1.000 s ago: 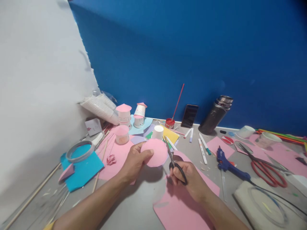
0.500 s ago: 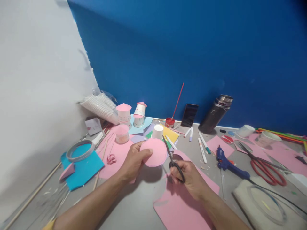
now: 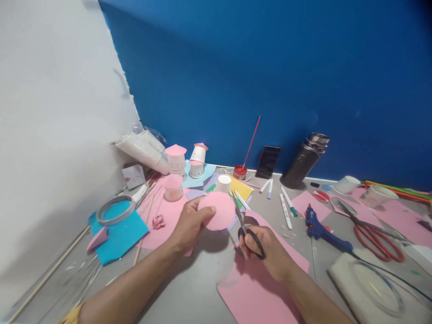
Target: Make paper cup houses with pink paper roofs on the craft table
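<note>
Between the thumb and fingers of my left hand point(image 3: 191, 225) is a round pink paper disc point(image 3: 219, 211), held flat above the table. My right hand point(image 3: 265, 245) grips black-handled scissors point(image 3: 240, 218), their blades pointing up and away beside the disc's right edge. Whether the blades touch the paper I cannot tell. Below my right hand lies a large pink sheet point(image 3: 256, 288) with a curved cut edge. Just beyond the disc stands a small white paper cup point(image 3: 223, 183).
Cup towers with pink cone tops point(image 3: 176, 157) stand at the back left. A tape roll point(image 3: 115, 209) rests on blue paper point(image 3: 124, 240). To the right are markers point(image 3: 285, 211), a blue glue gun point(image 3: 324, 231), red-handled scissors point(image 3: 378, 240) and a dark flask point(image 3: 303, 162).
The scissors have tilted slightly, their handles swinging right and their blades looking a little more parted. The disc has turned a little in my left hand. The whole view has shifted slightly.
</note>
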A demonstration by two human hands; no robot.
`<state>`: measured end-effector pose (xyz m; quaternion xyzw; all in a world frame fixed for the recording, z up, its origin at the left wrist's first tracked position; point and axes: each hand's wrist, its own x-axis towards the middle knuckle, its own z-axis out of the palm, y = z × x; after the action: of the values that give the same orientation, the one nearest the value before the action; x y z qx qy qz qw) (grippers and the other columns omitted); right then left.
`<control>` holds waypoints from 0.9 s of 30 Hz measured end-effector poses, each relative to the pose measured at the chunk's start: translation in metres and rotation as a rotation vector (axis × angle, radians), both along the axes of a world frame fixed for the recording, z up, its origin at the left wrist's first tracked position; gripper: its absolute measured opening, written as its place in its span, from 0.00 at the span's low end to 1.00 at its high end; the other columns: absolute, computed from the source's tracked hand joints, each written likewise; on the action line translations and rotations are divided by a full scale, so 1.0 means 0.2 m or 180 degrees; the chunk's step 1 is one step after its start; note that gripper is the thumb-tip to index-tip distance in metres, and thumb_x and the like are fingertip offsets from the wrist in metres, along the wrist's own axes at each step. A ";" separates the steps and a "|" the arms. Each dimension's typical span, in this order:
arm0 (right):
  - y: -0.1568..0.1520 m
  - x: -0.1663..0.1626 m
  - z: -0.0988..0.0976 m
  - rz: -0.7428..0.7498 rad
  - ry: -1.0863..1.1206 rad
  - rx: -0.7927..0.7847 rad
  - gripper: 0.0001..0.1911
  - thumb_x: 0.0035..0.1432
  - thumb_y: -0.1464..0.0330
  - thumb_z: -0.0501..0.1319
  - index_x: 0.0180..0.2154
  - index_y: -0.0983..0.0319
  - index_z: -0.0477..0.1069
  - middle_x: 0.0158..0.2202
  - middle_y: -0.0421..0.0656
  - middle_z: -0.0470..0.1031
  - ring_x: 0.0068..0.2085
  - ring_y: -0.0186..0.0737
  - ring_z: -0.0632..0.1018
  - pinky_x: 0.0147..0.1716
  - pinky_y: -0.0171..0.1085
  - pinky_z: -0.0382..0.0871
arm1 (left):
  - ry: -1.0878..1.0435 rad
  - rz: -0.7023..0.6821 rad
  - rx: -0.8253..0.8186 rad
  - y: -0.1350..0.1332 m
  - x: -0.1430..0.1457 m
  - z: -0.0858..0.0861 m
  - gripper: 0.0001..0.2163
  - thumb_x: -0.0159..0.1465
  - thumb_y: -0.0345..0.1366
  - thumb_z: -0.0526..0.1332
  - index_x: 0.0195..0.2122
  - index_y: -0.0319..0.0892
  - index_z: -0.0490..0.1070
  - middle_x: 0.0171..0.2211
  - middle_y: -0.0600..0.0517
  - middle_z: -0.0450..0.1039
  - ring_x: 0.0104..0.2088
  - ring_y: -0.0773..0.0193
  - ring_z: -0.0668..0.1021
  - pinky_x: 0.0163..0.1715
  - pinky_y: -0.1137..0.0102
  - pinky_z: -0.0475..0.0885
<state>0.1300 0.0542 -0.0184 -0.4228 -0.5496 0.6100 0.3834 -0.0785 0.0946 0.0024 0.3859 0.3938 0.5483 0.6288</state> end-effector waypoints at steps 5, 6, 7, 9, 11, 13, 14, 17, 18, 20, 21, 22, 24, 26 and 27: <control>0.00 0.00 0.01 -0.0052 -0.0041 -0.0070 0.27 0.55 0.45 0.68 0.23 0.61 0.70 0.19 0.41 0.70 0.28 0.42 0.73 0.36 0.41 0.67 | 0.0050 -0.0022 0.0022 0.00 0.00 0.00 0.14 0.50 0.39 0.73 0.36 0.36 0.81 0.26 0.51 0.76 0.24 0.67 0.73 0.25 0.74 0.69; 0.00 -0.01 0.01 -0.0061 -0.0047 -0.0078 0.27 0.54 0.45 0.68 0.23 0.61 0.70 0.19 0.41 0.70 0.28 0.41 0.73 0.36 0.41 0.67 | 0.0062 -0.0035 0.0027 0.00 0.00 0.00 0.14 0.50 0.39 0.73 0.36 0.36 0.81 0.26 0.52 0.76 0.24 0.67 0.73 0.25 0.74 0.69; 0.00 -0.01 0.01 -0.0068 -0.0045 -0.0089 0.27 0.54 0.44 0.68 0.23 0.61 0.70 0.19 0.41 0.70 0.28 0.41 0.72 0.36 0.42 0.66 | 0.0071 -0.0048 0.0033 0.00 0.00 0.00 0.15 0.50 0.39 0.74 0.36 0.37 0.81 0.26 0.52 0.76 0.24 0.67 0.73 0.25 0.74 0.69; 0.00 -0.01 0.01 -0.0083 -0.0024 -0.0094 0.28 0.53 0.43 0.68 0.24 0.61 0.70 0.19 0.40 0.69 0.27 0.40 0.71 0.37 0.42 0.66 | 0.0086 -0.0096 0.0030 0.00 0.00 -0.01 0.15 0.51 0.40 0.74 0.37 0.37 0.82 0.27 0.51 0.77 0.25 0.66 0.73 0.25 0.73 0.70; 0.00 -0.01 0.01 -0.0095 -0.0006 -0.0065 0.28 0.54 0.42 0.68 0.24 0.61 0.70 0.20 0.40 0.69 0.27 0.39 0.71 0.36 0.42 0.66 | 0.0098 -0.0126 0.0029 0.00 0.00 -0.01 0.16 0.51 0.41 0.74 0.38 0.37 0.82 0.28 0.51 0.78 0.26 0.66 0.74 0.26 0.73 0.70; 0.00 -0.01 0.01 -0.0106 0.0007 -0.0032 0.28 0.54 0.43 0.67 0.24 0.61 0.70 0.20 0.40 0.69 0.26 0.38 0.70 0.35 0.41 0.65 | 0.0116 -0.0141 0.0036 0.00 0.00 -0.01 0.16 0.52 0.41 0.74 0.38 0.37 0.82 0.28 0.51 0.78 0.26 0.66 0.74 0.26 0.73 0.71; 0.00 -0.01 0.01 -0.0118 0.0020 -0.0035 0.28 0.54 0.43 0.67 0.24 0.61 0.70 0.19 0.39 0.69 0.26 0.37 0.69 0.35 0.41 0.64 | 0.0118 -0.0144 0.0038 0.00 0.00 -0.01 0.16 0.52 0.41 0.74 0.38 0.37 0.82 0.27 0.51 0.77 0.25 0.66 0.74 0.27 0.72 0.71; 0.00 -0.02 0.01 -0.0169 0.0065 -0.0112 0.25 0.54 0.48 0.69 0.22 0.61 0.70 0.19 0.39 0.69 0.25 0.37 0.69 0.33 0.41 0.63 | 0.0080 -0.0165 0.0042 0.00 0.00 -0.02 0.16 0.52 0.41 0.75 0.39 0.37 0.82 0.26 0.51 0.77 0.26 0.66 0.75 0.27 0.72 0.72; 0.00 -0.02 0.01 -0.0195 0.0074 -0.0150 0.23 0.53 0.50 0.69 0.22 0.61 0.70 0.19 0.40 0.69 0.26 0.37 0.69 0.33 0.40 0.63 | 0.0059 -0.0161 0.0044 0.00 0.00 -0.02 0.16 0.52 0.40 0.75 0.39 0.37 0.82 0.27 0.51 0.77 0.26 0.65 0.75 0.28 0.72 0.72; 0.00 -0.02 0.00 -0.0245 0.0064 -0.0226 0.20 0.52 0.54 0.70 0.21 0.61 0.70 0.19 0.39 0.69 0.26 0.37 0.69 0.31 0.40 0.62 | 0.0018 -0.0141 0.0040 0.00 0.00 -0.02 0.15 0.52 0.40 0.75 0.37 0.36 0.82 0.29 0.49 0.78 0.27 0.65 0.76 0.27 0.73 0.72; 0.00 -0.01 0.00 -0.0267 0.0051 -0.0251 0.19 0.51 0.55 0.70 0.20 0.60 0.69 0.18 0.39 0.69 0.26 0.37 0.69 0.31 0.39 0.62 | -0.0003 -0.0130 0.0034 0.01 0.00 -0.02 0.15 0.51 0.39 0.75 0.37 0.36 0.82 0.29 0.49 0.79 0.28 0.65 0.76 0.27 0.73 0.72; 0.00 -0.01 -0.01 -0.0280 0.0034 -0.0265 0.19 0.51 0.56 0.70 0.20 0.60 0.69 0.18 0.39 0.69 0.25 0.37 0.69 0.31 0.39 0.62 | -0.0025 -0.0118 0.0027 0.01 -0.01 -0.02 0.14 0.51 0.39 0.75 0.36 0.36 0.81 0.29 0.49 0.79 0.28 0.65 0.76 0.28 0.74 0.72; 0.00 -0.01 -0.02 -0.0234 0.0020 -0.0220 0.20 0.53 0.53 0.70 0.22 0.61 0.70 0.18 0.39 0.69 0.26 0.38 0.70 0.31 0.40 0.62 | -0.0058 -0.0124 0.0016 0.01 -0.01 -0.01 0.14 0.50 0.38 0.74 0.35 0.36 0.81 0.29 0.49 0.79 0.27 0.65 0.76 0.27 0.73 0.72; 0.00 0.00 -0.02 -0.0122 0.0055 -0.0100 0.24 0.55 0.48 0.69 0.25 0.62 0.72 0.19 0.40 0.70 0.26 0.38 0.70 0.32 0.40 0.63 | -0.0073 -0.0153 0.0016 0.01 -0.01 0.00 0.14 0.49 0.38 0.74 0.35 0.36 0.81 0.27 0.50 0.78 0.26 0.66 0.75 0.26 0.73 0.72; 0.00 0.00 -0.02 -0.0072 0.0078 -0.0054 0.26 0.56 0.45 0.68 0.27 0.62 0.72 0.19 0.40 0.70 0.26 0.38 0.70 0.32 0.40 0.64 | -0.0074 -0.0168 0.0020 0.00 0.00 0.00 0.14 0.49 0.38 0.74 0.36 0.36 0.81 0.26 0.50 0.77 0.25 0.66 0.75 0.26 0.73 0.72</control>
<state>0.1305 0.0544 -0.0228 -0.4248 -0.5348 0.6155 0.3933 -0.0794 0.0956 0.0029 0.3917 0.3745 0.5372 0.6463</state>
